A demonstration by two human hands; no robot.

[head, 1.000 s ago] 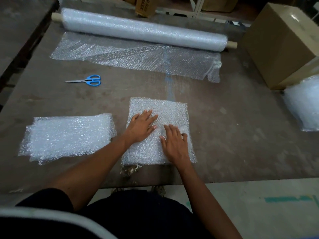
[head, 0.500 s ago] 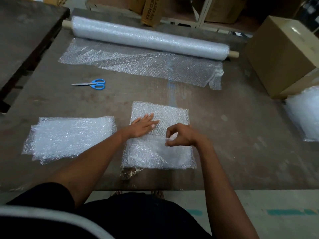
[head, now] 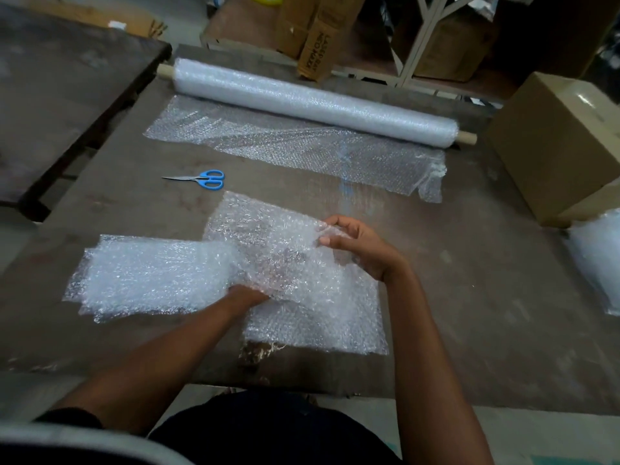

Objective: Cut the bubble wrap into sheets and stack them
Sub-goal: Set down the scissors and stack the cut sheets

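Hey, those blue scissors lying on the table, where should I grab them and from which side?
Take the scissors by the blue handle loops, coming from the right or from above. They lie flat and shut, apart from the bubble wrap, with the blades pointing left and the loops on the right. That probably keeps fingers off the tip. The right hand is busy pinching the top sheet, so free it first.

Dim indoor light is falling from above, leaving the bench (head: pixel 469 263) murky brown and the far shelves sinking into shadow. Glare is glinting off the roll (head: pixel 312 102) and box (head: pixel 563 135), while wide-angle bending is curving the edges and motion blur is softening everything.
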